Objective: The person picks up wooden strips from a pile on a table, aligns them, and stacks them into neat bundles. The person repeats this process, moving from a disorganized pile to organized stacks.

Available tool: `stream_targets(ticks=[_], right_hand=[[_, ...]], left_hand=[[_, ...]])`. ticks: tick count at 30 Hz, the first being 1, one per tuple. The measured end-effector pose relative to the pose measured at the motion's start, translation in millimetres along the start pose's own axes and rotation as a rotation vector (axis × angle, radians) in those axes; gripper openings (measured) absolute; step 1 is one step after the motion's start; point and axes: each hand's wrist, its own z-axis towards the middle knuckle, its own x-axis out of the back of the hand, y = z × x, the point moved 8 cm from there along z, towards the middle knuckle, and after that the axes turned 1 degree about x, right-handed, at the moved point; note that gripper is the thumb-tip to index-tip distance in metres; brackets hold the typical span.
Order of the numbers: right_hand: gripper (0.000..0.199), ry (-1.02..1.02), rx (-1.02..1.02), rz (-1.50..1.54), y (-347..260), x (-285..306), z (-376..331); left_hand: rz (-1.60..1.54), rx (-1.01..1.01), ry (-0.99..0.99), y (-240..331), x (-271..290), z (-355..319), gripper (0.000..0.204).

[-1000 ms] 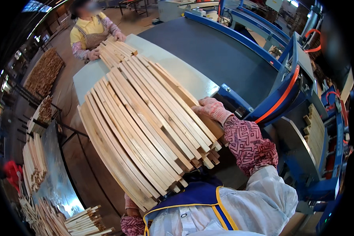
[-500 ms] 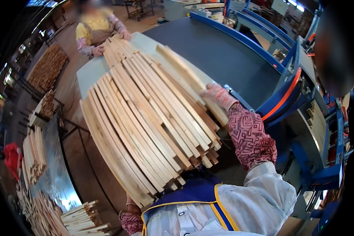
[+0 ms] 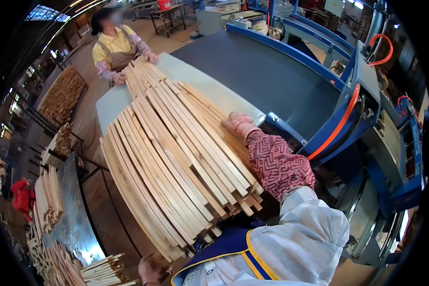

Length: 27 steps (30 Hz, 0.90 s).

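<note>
A thick bundle of pale wooden strips [image 3: 176,152] lies lengthwise before me on a light sheet-topped table [image 3: 224,95]. My right hand [image 3: 240,125], in a light reddish-stained glove below a pink patterned sleeve cover, is closed over an outer wooden strip [image 3: 209,102] along the bundle's right side; its fingertips are partly hidden. Low in the view, my left hand [image 3: 150,270] hangs left of the bundle's near end, apart from it; blur hides its fingers. The strips' near ends are uneven.
Across the table, a co-worker [image 3: 119,52] has both hands at the bundle's far end. A blue-framed machine [image 3: 338,124] with a dark belt [image 3: 267,66] stands at right. On the left are a metal-topped table [image 3: 76,209] with more strips and a large wood stack [image 3: 63,93].
My right hand has moved left, and the loose outer strip now lies against the bundle. My left hand has come further into view. The co-worker's head is raised.
</note>
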Motion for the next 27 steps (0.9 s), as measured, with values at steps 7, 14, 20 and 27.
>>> stream_targets(ticks=[7, 14, 20, 27], right_hand=[[0.069, 0.069, 0.015, 0.057, 13.0, 24.3, -5.4], [0.092, 0.561, 0.495, 0.226, -146.5, 157.7, -109.1], [0.103, 1.058, 1.313, -0.167, -271.3, 167.8, -252.4], [0.086, 0.895, 1.084, -0.426, -267.3, 146.8, -209.7]], left_hand=[[0.386, -0.275, 0.517, 138.7, 127.8, -49.5, 0.031], [0.198, -0.827, 0.941, 211.4, 142.0, -174.7, 0.034], [-0.135, -1.193, 0.597, 256.2, 21.7, -185.7, 0.030], [-0.380, -1.023, -0.145, 266.0, -48.3, -165.7, 0.031]])
